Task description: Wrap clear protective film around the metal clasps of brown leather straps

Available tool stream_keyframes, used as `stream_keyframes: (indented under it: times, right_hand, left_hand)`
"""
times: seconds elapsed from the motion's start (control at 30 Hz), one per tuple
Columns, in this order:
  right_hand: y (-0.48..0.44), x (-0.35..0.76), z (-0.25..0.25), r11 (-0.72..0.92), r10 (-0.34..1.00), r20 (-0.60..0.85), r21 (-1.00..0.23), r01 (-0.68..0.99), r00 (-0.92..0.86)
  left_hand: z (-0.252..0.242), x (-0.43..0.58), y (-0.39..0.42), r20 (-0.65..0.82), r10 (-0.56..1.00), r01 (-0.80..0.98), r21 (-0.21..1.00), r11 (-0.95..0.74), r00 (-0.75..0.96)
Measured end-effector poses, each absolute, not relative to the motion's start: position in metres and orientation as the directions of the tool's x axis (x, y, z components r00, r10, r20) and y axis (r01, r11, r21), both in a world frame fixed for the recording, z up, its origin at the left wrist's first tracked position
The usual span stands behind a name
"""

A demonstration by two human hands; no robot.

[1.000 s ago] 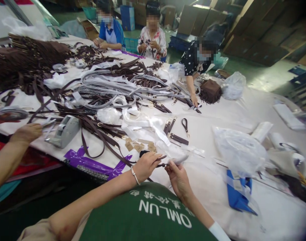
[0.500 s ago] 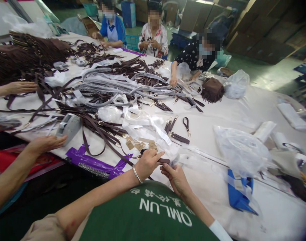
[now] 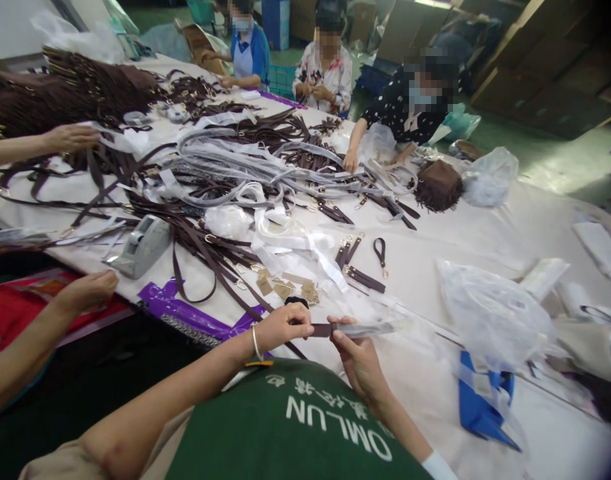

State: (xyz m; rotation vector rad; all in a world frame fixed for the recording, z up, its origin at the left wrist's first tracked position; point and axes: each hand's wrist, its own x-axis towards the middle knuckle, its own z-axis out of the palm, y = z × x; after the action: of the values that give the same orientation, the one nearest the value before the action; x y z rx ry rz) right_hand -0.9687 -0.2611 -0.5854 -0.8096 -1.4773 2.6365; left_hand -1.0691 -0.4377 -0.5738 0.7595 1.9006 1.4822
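My left hand (image 3: 284,328), a white bangle on its wrist, is closed on a short dark brown strap (image 3: 320,330) near the table's front edge. My right hand (image 3: 358,357) pinches the strap's other end, where a clear plastic sleeve (image 3: 368,328) begins and stretches off to the right. How far the strap reaches into the sleeve I cannot tell. Just beyond my left hand lie a small black object (image 3: 296,303) and several kraft paper tags (image 3: 285,285). Short brown wrist straps (image 3: 365,279) with gold clasps lie farther back.
Long brown straps and grey plastic-wrapped straps (image 3: 225,163) heap across the table. A tape dispenser (image 3: 145,245) stands left, near a co-worker's hand (image 3: 93,290). Plastic bags (image 3: 490,310) and a blue piece (image 3: 485,400) lie right. Several co-workers sit around.
My hands have drawn the strap level, and the plastic sleeve now stretches out straight to the right. At left, a co-worker's hand has come away from the tape dispenser.
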Motion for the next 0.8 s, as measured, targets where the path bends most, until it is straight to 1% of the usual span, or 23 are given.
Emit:
stream_keyframes:
  times: [0.1,0.23,0.37,0.47,0.57,0.63,0.7,0.8]
  right_hand:
    - [-0.263,-0.969,-0.584,-0.502,0.250,-0.413,-0.829,0.248,-0.876]
    - [-0.265,-0.969,-0.584,-0.446,0.274,-0.421,-0.852,0.273,-0.865]
    - [-0.265,-0.968,-0.590,-0.366,0.334,-0.431,-0.879,0.306,-0.838]
    - [-0.263,-0.968,-0.593,-0.276,0.362,-0.414,-0.903,0.328,-0.835]
    - [-0.261,-0.967,-0.594,-0.215,0.353,-0.400,-0.914,0.343,-0.846]
    - [-0.260,-0.966,-0.595,-0.204,0.350,-0.393,-0.918,0.341,-0.850]
    - [-0.260,-0.965,-0.596,-0.214,0.355,-0.389,-0.919,0.331,-0.850]
    - [-0.259,-0.964,-0.599,-0.234,0.351,-0.391,-0.916,0.325,-0.851]
  left_hand:
    - [-0.575,-1.068,-0.438,-0.135,0.714,0.036,0.975,0.219,-0.687]
    - [-0.573,-1.064,-0.436,-0.123,0.654,0.020,0.978,0.207,-0.747]
    - [-0.572,-1.061,-0.435,-0.129,0.626,0.009,0.977,0.212,-0.769]
    - [-0.571,-1.057,-0.434,-0.110,0.597,0.029,0.976,0.218,-0.795]
    - [-0.567,-1.053,-0.432,-0.056,0.578,0.098,0.968,0.232,-0.814]
    - [-0.565,-1.051,-0.431,-0.009,0.579,0.151,0.962,0.228,-0.815]
    - [-0.564,-1.051,-0.430,0.009,0.593,0.167,0.963,0.212,-0.805]
    - [-0.566,-1.052,-0.431,-0.040,0.649,0.102,0.978,0.181,-0.760]
